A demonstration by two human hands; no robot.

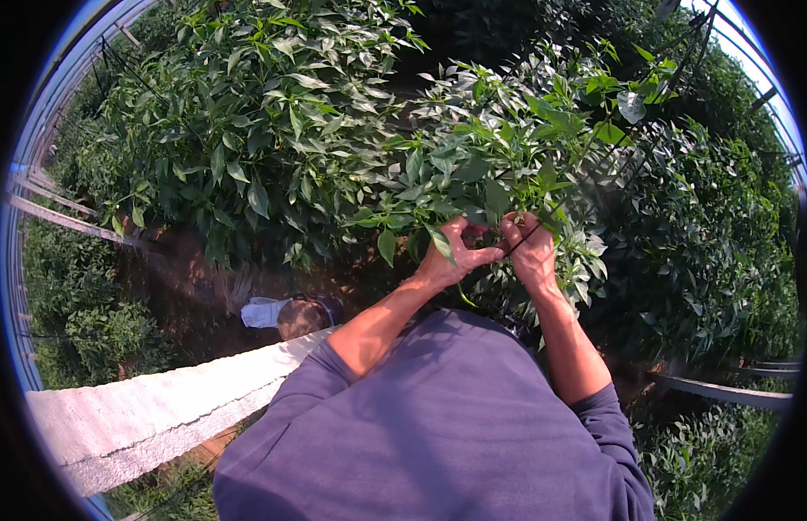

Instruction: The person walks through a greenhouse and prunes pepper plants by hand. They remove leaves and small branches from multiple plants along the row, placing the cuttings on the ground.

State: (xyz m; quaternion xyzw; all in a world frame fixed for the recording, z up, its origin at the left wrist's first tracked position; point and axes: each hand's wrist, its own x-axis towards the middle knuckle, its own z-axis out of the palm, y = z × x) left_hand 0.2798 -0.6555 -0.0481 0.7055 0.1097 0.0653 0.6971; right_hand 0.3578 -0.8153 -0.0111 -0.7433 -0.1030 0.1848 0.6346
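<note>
Both of my hands meet at the stems of a leafy pepper plant (501,163), in front of my chest. My left hand (452,251) has its thumb stretched towards the right hand; its fingers curl behind leaves, and what they hold is hidden. My right hand (530,247) has thumb and fingertips pinched together on a thin dark string (522,241), which runs up to the right through the foliage. A slender green pepper (467,296) hangs just below my left hand.
Dense pepper plants (267,130) stand ahead and to the left, with more (716,247) to the right. A white concrete beam (169,404) slants along my left side. A round brownish object (302,319) and white cloth-like item (263,312) lie low at the left.
</note>
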